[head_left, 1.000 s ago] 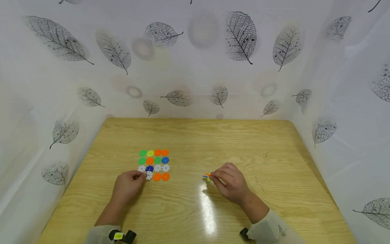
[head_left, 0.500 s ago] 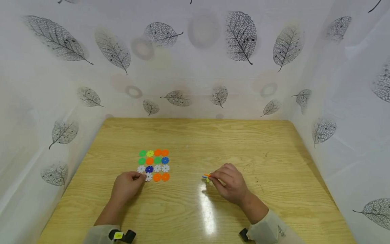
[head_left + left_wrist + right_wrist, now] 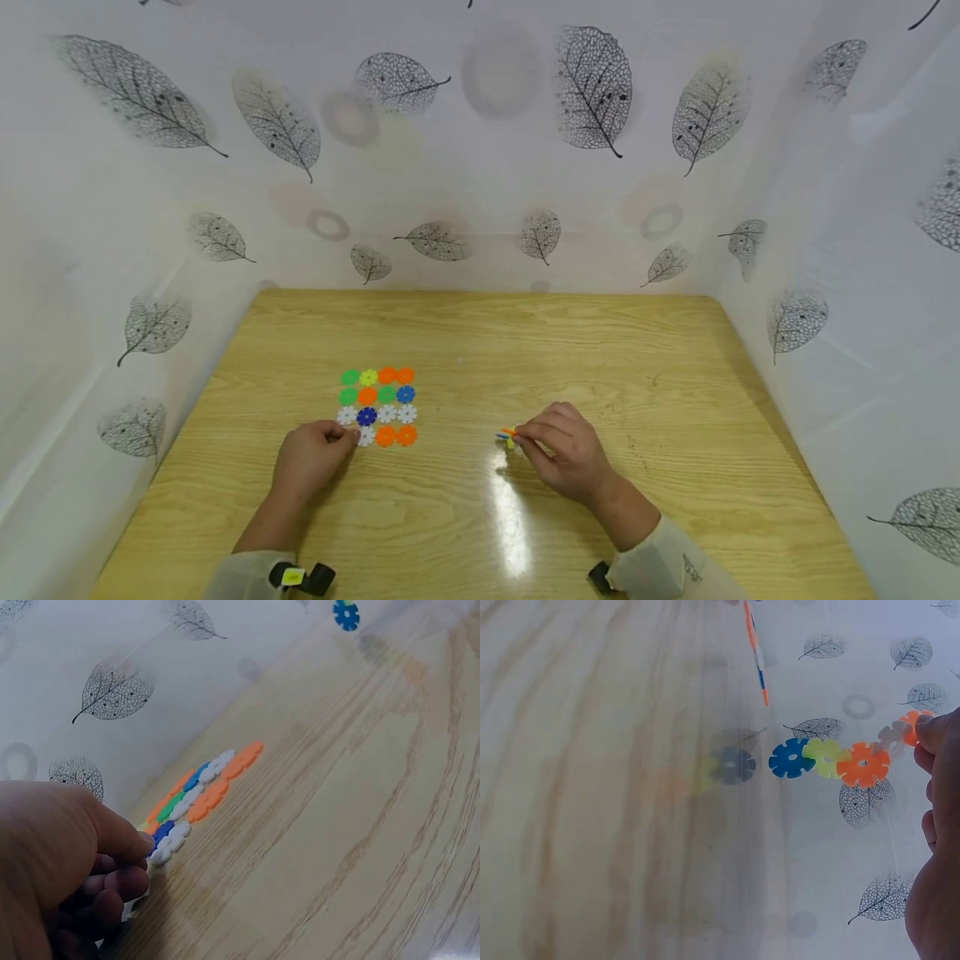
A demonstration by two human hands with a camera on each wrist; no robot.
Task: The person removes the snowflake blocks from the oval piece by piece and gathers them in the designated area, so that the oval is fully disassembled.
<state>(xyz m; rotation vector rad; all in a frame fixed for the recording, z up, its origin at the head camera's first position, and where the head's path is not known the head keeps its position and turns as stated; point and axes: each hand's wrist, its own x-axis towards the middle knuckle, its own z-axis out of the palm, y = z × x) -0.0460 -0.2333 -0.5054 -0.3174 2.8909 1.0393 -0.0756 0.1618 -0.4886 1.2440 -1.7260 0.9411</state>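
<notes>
My left hand (image 3: 315, 457) pinches the near left corner of a square panel of joined plastic snowflake discs (image 3: 386, 395). Green, yellow, orange, white and blue discs make up its rows; my fingers hide the corner one. The right wrist view shows this panel (image 3: 756, 656) edge-on as a thin line. Across the table, my right hand (image 3: 567, 447) pinches an orange disc at one end of a short chain of snowflake discs (image 3: 829, 760). Blue, yellow, orange and pale discs follow along it. From the left wrist, just the chain's blue disc (image 3: 346, 614) shows clearly.
Both hands are over a glossy wood-grain table (image 3: 600, 342), which mirrors the chain. White sheeting (image 3: 480, 167) printed with leaves hangs at its back and sides. Black camera mounts sit at both wrists, the left one (image 3: 303, 577) bearing a yellow label.
The panel's white disc beside my left fingers has dropped slightly toward the near side and lies more in line with its row. Both hands keep their grips, almost still.
</notes>
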